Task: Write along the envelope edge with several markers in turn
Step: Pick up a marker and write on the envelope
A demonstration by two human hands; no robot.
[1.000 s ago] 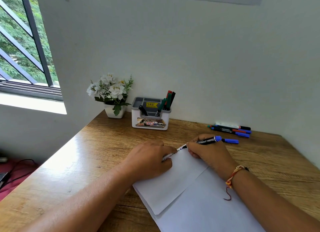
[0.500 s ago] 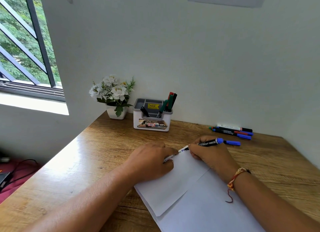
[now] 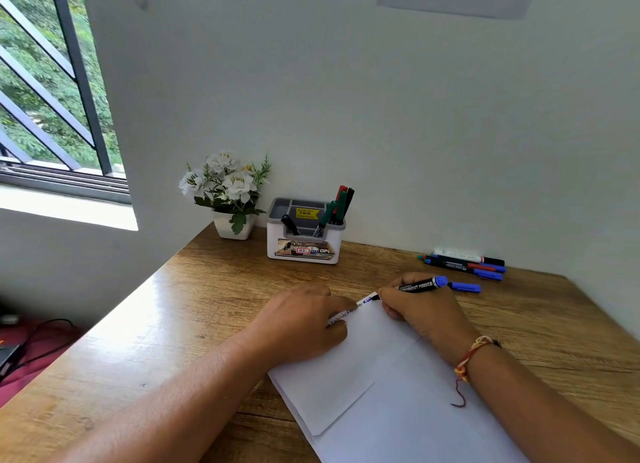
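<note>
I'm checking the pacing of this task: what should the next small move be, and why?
Probably lift the marker off the envelope and reach for the blue cap lying just beyond the right hand. The tip sits at the edge's far corner, so little writing room seems left, and other markers wait by the wall. The left hand presses the envelope flat.

You've got one envelope (image 3: 398,393), one uncapped marker (image 3: 419,284), one loose blue cap (image 3: 465,287), one holder (image 3: 304,251), one flower pot (image 3: 232,227) — wall-side markers (image 3: 464,263) number three, perhaps four.
</note>
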